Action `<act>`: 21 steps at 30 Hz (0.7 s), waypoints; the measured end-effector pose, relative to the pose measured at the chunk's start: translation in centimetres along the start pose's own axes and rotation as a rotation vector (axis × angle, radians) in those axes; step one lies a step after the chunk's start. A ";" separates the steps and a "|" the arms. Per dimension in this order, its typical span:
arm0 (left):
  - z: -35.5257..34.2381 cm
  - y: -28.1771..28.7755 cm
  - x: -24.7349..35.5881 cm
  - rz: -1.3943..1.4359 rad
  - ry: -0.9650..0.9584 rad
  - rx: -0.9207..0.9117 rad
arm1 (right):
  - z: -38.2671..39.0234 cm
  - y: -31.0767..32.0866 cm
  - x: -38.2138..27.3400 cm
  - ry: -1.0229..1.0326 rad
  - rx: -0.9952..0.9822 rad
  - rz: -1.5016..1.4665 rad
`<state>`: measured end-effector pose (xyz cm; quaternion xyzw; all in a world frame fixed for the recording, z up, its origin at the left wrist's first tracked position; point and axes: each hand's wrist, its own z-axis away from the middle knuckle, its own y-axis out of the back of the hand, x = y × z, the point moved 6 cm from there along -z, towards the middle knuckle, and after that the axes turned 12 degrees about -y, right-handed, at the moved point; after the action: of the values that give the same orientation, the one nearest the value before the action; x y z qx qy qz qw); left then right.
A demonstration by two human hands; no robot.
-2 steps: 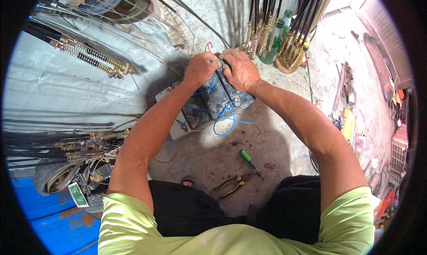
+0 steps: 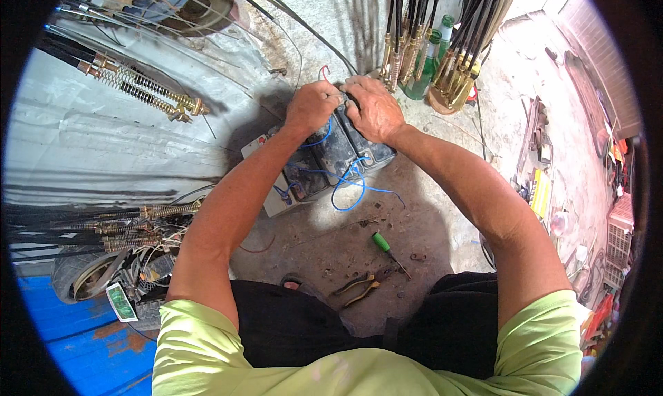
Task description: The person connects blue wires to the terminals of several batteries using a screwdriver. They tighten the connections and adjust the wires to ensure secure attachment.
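Down on the stained grey concrete floor (image 2: 324,247), a row of dark boxy batteries with pale casing at the near end (image 2: 324,162), laid directly on the ground. Long axis running from lower left, by the left forearm, up to the right toward the green glass bottle (image 2: 423,78) beyond the far end; tops facing up, far end pointing at that bottle.

Left hand (image 2: 312,106) curled over the top far corner of the batteries, fingers together and pressed onto the casing; whether clamped on a wire, cannot tell. Right hand (image 2: 373,107) just beside it on the same end, fingers bent down tight at a terminal spot, what sits under them hidden.

Thin blue wire (image 2: 347,189) looping off the batteries' right flank and trailing onto the floor. Short red wire end (image 2: 323,70) sticking up just behind the batteries' far end.

Judgement on doing this well: keep one hand steadying the casing, work one lead at a time, keep bare ends from bridging neighbouring terminals, keep the blue slack out from under the wrists.

Nearer the knees than the batteries: green-handled screwdriver (image 2: 384,246), then yellow-handled pliers (image 2: 359,287), both lying loose.
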<state>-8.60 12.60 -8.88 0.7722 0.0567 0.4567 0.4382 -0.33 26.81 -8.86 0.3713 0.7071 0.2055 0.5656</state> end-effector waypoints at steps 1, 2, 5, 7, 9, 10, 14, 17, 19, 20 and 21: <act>0.0 0.0 0.2 0.005 0.009 0.005 | 0.0 0.0 0.1 0.002 0.004 0.002; 0.0 0.1 0.4 -0.004 0.007 0.003 | 0.0 0.0 0.2 0.003 0.007 0.004; 0.0 0.3 0.9 -0.064 -0.039 -0.009 | 0.0 0.2 0.0 -0.004 -0.008 0.003; 0.0 0.3 0.8 -0.155 -0.119 -0.020 | -0.1 0.1 0.0 0.001 -0.007 -0.003; 0.3 0.0 0.7 -0.185 -0.121 -0.033 | -0.1 0.1 0.0 0.002 -0.005 -0.006; 0.4 -0.2 0.8 -0.199 -0.123 -0.040 | 0.0 0.2 0.0 0.000 -0.003 -0.008; 0.6 -0.5 0.6 -0.256 -0.114 -0.049 | -0.1 0.2 -0.1 0.001 -0.003 -0.007; 0.8 -0.5 0.7 -0.266 -0.078 -0.017 | 0.0 0.3 -0.3 -0.002 -0.011 -0.018; 1.0 -0.4 0.9 -0.261 -0.078 0.008 | 0.0 0.3 -0.4 -0.006 -0.018 -0.012; 0.9 -0.5 0.9 -0.254 -0.076 0.001 | 0.1 0.4 -0.4 -0.009 -0.022 -0.009; 0.9 -0.5 0.8 -0.246 -0.076 -0.005 | 0.1 0.3 -0.2 -0.004 -0.008 -0.005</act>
<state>-7.28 12.74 -8.86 0.7750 0.1336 0.3701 0.4946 -0.16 26.83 -8.52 0.3676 0.7060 0.2063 0.5691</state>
